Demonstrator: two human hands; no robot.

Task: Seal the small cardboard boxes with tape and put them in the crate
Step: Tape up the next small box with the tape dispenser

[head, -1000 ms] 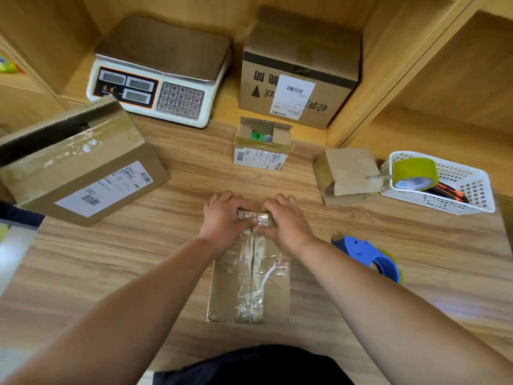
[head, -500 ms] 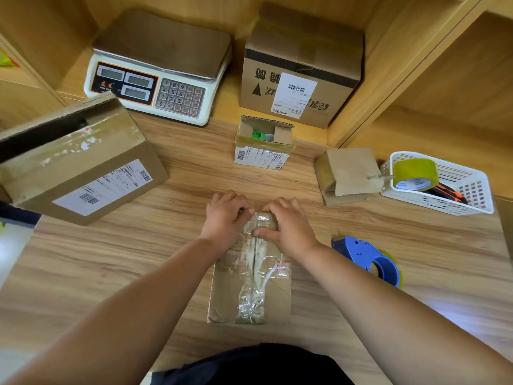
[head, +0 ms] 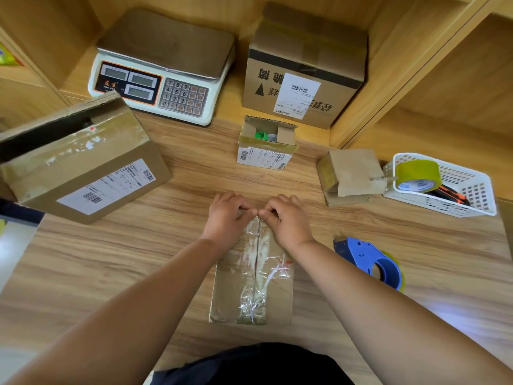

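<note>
Dark garment (head: 255,365) (navy-black); bare forearms (head: 138,301)

The bench (head: 116,268) lies bare toward its left edge. Toward the right edge the tape dispenser (head: 372,259) blocks me; an open box (head: 265,157) stands ahead.

At centre the taped box (head: 230,295); dispenser (head: 366,259) right of it, open box (head: 265,155) behind, scale (head: 163,65) beyond
</note>
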